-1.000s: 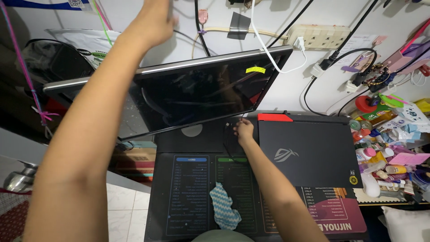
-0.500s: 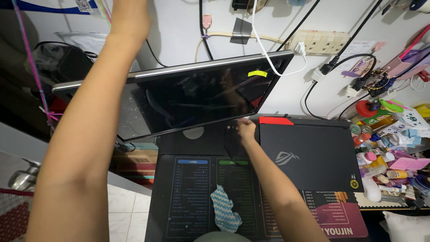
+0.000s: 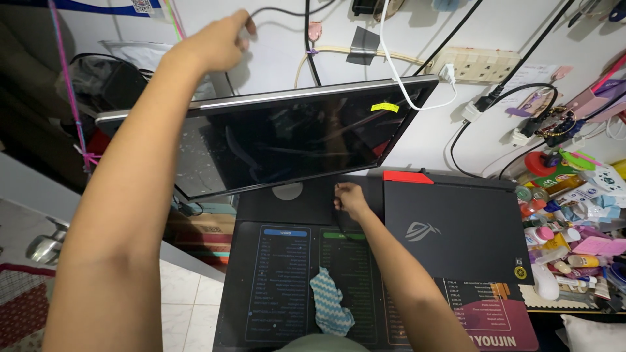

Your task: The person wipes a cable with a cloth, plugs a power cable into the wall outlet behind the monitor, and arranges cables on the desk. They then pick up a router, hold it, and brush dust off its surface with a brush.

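The left hand (image 3: 218, 44) is reaching up over the monitor (image 3: 287, 137), fingers pinching a thin black cable (image 3: 280, 11) against the wall. The right hand (image 3: 352, 199) is closing loosely on another black cable (image 3: 336, 210) below the screen, on the desk mat (image 3: 287, 280). Both leads look light and limp, best gripped near their plugs. A closed laptop (image 3: 450, 231) is lying beside it.

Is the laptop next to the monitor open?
No, the black laptop lies shut flat on the desk mat, right of the tilted monitor.
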